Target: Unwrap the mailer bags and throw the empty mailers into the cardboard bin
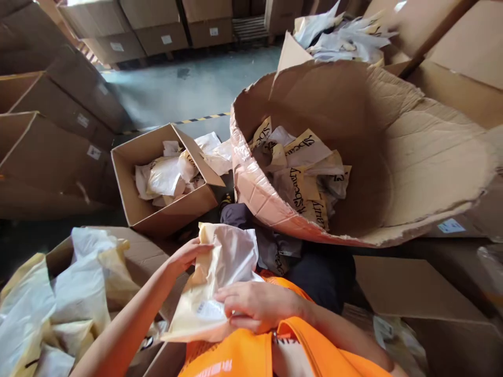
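A white and pale-yellow plastic mailing bag lies across my lap, its surface creased. My left hand pinches its upper left edge between thumb and fingers. Over the lower right part of the same bag, my right hand is closed, with bent fingers against the plastic. Beside those fingertips is a whitish label with small print, partly covered by the hand. The thumb side of my right hand is partly hidden.
Ahead right stands a large worn carton holding several printed mailing bags. A smaller open box with bags is ahead left. More filled bags heap at my left. An open carton is at my right.
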### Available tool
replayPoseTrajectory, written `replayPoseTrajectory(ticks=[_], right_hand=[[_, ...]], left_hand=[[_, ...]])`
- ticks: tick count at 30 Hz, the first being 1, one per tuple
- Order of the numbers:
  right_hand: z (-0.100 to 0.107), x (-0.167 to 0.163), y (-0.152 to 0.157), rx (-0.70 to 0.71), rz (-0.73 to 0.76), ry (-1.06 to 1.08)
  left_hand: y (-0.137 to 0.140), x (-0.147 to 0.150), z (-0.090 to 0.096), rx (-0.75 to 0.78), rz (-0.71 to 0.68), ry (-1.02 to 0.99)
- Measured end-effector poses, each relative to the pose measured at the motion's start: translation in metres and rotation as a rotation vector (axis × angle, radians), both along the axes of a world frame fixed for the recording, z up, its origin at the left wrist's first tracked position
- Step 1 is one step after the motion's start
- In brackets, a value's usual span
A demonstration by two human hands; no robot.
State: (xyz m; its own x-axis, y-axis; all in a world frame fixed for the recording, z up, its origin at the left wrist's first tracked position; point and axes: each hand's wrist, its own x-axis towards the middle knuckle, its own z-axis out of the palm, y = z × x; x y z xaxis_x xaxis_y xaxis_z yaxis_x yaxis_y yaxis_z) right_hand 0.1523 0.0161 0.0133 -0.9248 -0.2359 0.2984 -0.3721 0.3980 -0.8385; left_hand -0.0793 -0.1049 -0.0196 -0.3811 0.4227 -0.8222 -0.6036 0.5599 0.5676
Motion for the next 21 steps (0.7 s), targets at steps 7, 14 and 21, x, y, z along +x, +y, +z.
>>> replayPoseTrajectory(ticks=[7, 14, 21], right_hand=[[0.005, 0.053, 0.058, -0.145, -0.637, -0.116], [-0.011, 0.067, 0.081, 0.019, -0.771, -0.172], [-0.045, 0.106, 0.087, 0.061, -0.96, -0.451]], left_hand=[[-0.006, 0.006, 0.037, 0.403, 0.637, 0.054], [-0.009, -0.001, 0.045, 0.891, 0.743, -0.103], [-0.041, 0.002, 0.014, 0.986, 0.5, -0.488]])
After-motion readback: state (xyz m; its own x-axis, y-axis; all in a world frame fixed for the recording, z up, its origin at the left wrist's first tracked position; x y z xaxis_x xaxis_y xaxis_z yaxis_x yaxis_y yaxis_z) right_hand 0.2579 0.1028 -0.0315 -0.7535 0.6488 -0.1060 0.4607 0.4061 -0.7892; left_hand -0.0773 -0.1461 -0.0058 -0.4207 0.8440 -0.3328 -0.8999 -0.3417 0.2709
